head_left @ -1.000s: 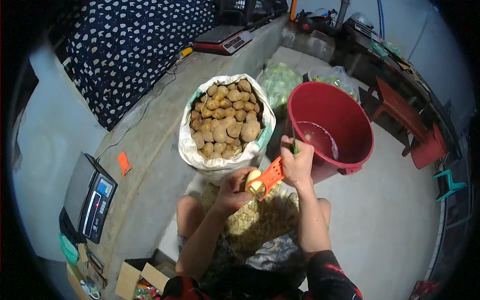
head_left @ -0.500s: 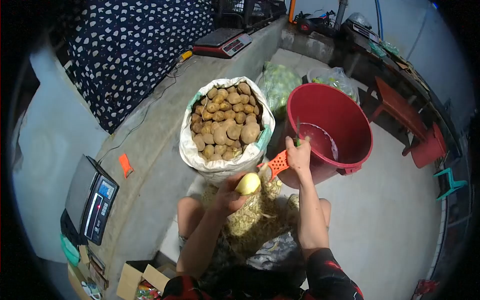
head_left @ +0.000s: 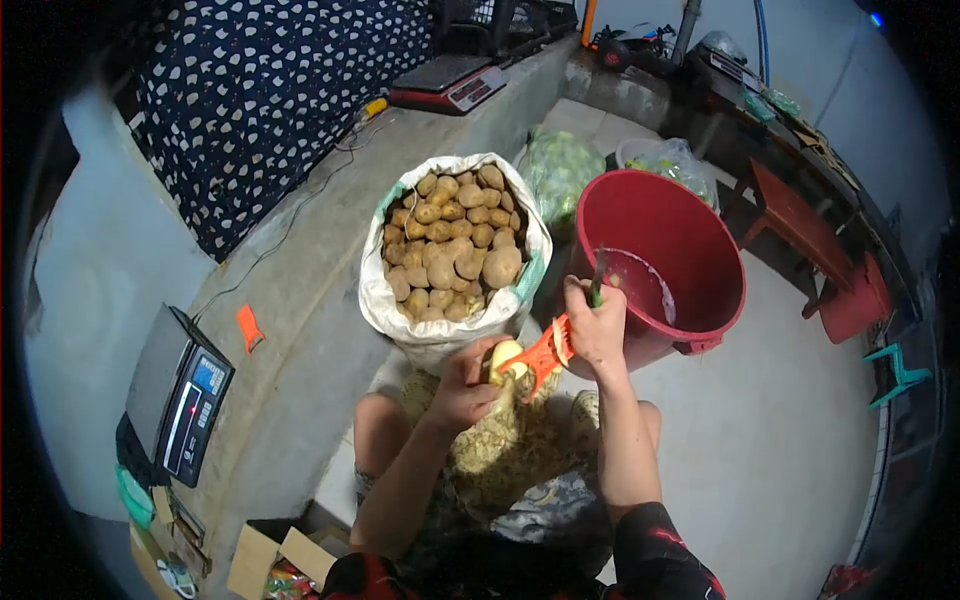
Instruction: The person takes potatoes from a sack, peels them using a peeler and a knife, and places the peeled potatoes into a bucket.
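My left hand [head_left: 468,388] is closed around a peeled, pale yellow potato [head_left: 503,360]. My right hand [head_left: 597,325] grips an orange peeler [head_left: 547,358], whose head is against the potato. A knife with a green handle [head_left: 597,292] also sticks up from my right fist, its blade pointing up. Below both hands lies a heap of peelings [head_left: 500,445] between my legs. Just beyond my left hand stands a white sack [head_left: 378,285] full of unpeeled potatoes [head_left: 440,240].
A large red bin [head_left: 660,220] with some liquid stands beyond my right hand. Bagged green vegetables [head_left: 562,170] are behind it. Scales [head_left: 190,415] and an orange packet [head_left: 249,328] lie on the concrete ledge [head_left: 300,280] at left. A red stool [head_left: 795,225] stands at right.
The peeler moved away from the potato to the right half a second ago and is now back against it. The potato has tilted in my left hand.
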`<act>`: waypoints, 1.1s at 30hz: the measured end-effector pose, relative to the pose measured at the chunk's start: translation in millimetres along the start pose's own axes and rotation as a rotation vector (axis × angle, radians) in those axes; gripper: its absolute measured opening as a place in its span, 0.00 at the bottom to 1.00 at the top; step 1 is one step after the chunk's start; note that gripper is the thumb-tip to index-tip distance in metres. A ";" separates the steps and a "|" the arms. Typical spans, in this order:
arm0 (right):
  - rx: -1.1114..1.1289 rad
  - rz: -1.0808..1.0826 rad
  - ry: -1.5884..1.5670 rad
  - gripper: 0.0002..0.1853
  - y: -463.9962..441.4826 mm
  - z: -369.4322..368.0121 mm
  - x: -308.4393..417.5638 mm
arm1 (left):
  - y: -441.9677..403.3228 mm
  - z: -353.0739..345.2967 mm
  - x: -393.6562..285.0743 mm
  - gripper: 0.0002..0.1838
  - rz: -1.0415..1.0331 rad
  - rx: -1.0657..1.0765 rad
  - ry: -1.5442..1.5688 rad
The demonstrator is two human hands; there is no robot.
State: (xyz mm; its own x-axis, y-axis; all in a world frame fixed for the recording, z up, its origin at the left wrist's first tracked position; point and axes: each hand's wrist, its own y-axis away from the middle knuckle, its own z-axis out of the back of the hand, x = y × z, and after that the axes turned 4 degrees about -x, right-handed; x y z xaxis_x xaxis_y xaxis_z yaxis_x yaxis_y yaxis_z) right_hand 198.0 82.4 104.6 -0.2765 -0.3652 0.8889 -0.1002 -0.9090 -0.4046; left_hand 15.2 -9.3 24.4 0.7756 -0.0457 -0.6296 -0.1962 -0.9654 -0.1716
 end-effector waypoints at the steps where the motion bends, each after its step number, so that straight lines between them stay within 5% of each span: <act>1: -0.023 0.034 0.090 0.22 3.4 -0.1 -1.5 | 3.0 -0.7 -4.7 0.39 0.053 -0.009 -0.116; 6: -0.136 -0.051 0.207 0.21 -19.3 4.5 -51.6 | 8.3 11.9 5.3 0.37 0.029 -0.009 0.012; 8: -0.054 -0.196 -0.015 0.21 -11.4 4.6 -25.3 | 5.2 10.4 0.4 0.35 -0.023 0.028 -0.039; 13: -0.035 0.062 0.117 0.22 -0.7 -0.8 -12.4 | 6.2 0.9 2.4 0.33 -0.024 -0.045 -0.164; 16: -0.116 -0.031 0.207 0.21 -16.0 4.5 -36.0 | 1.2 4.5 1.8 0.33 -0.013 -0.077 -0.210; 18: -0.052 -0.246 -0.111 0.23 -11.1 4.7 -29.1 | 1.5 -3.9 -5.1 0.33 -0.020 0.044 0.100; 22: -0.033 0.133 0.078 0.23 5.7 1.9 -0.9 | 3.9 -5.6 -0.5 0.40 0.024 -0.031 -0.102; 28: -0.059 -0.196 -0.048 0.23 -9.5 9.2 -17.6 | 1.4 5.6 -8.7 0.38 0.039 0.106 -0.197; 32: -0.006 0.086 0.095 0.22 6.8 7.0 2.7 | 5.4 -8.4 -7.5 0.38 0.079 -0.045 -0.274; 33: -0.045 0.013 0.070 0.22 2.1 6.4 -4.7 | 6.4 -6.8 -8.0 0.38 0.084 -0.023 -0.269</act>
State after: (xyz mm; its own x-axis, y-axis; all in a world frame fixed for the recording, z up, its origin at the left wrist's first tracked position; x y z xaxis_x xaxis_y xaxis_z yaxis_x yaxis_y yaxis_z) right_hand 205.3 80.9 100.9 -0.3438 -0.3602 0.8672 -0.1386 -0.8939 -0.4262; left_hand 11.8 -16.9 33.4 0.5698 -0.0593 -0.8197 -0.2371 -0.9668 -0.0949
